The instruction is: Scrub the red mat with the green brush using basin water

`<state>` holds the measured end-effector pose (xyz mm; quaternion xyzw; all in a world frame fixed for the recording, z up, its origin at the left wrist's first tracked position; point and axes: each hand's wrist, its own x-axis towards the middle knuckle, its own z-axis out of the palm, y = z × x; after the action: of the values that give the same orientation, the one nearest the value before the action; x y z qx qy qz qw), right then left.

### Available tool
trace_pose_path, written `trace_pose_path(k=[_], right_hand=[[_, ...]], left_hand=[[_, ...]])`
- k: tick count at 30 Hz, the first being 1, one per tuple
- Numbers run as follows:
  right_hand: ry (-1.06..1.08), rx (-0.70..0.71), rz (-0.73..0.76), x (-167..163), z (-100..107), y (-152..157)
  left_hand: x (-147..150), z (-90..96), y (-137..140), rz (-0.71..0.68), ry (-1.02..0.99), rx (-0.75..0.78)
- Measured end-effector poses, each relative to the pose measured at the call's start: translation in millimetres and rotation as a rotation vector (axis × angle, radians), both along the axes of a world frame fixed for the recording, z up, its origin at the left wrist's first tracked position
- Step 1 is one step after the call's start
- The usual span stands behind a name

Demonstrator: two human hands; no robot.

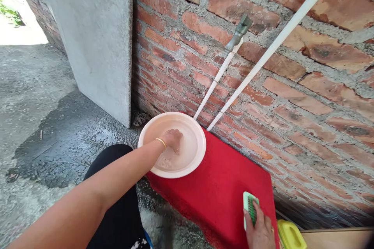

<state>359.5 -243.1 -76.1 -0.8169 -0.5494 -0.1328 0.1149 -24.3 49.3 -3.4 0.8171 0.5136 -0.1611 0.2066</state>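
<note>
A pale pink basin (201,140) with water in it stands at the far end of a red cloth (230,167). My left hand (173,139) dips into the basin, a gold bangle on its wrist. Its fingers are partly under the water, so their pose is unclear. In my right hand (261,227) is a light green scrub brush (247,202), gripped by its sides above the cloth's near end. The brush's bristles show dark green, facing up toward me.
A brick wall (292,97) runs along the right, with two white pipes and a tap (238,35) on it. A grey slab (99,42) leans at the back. Concrete floor (70,140) is wet at the left. A yellow container (290,235) stands near my right hand.
</note>
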Motion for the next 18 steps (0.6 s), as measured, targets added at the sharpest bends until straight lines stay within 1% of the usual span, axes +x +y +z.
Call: trace_pose_path(k=[3,6,8,10,12,14,16,18], right_hand=[[0.120,0.027,0.230,-50,-6,-5],[0.199,0.015,0.446,-107,-3,9],[0.208,-0.005,0.495,-139,3,29],[0.206,-0.019,0.503,-159,8,53],[0.190,-0.022,0.492,-163,10,77],[0.152,-0.016,0.453,-150,9,96],[0.098,-0.007,0.372,-122,8,106],[0.042,0.008,0.250,-85,8,102]], left_hand=[[0,1.6,0,-0.001,-0.004,-0.007],[0,1.2,1,0.015,-0.003,-0.016],[0,0.6,1,0.016,0.001,-0.016],[-1,0.3,0,0.010,-0.005,-0.006],[-1,0.2,-1,0.007,-0.007,0.003],[-2,0.2,-1,0.005,-0.004,-0.001],[-1,-0.1,-1,0.009,-0.002,-0.013],[-1,-0.6,0,0.015,-0.005,-0.019]])
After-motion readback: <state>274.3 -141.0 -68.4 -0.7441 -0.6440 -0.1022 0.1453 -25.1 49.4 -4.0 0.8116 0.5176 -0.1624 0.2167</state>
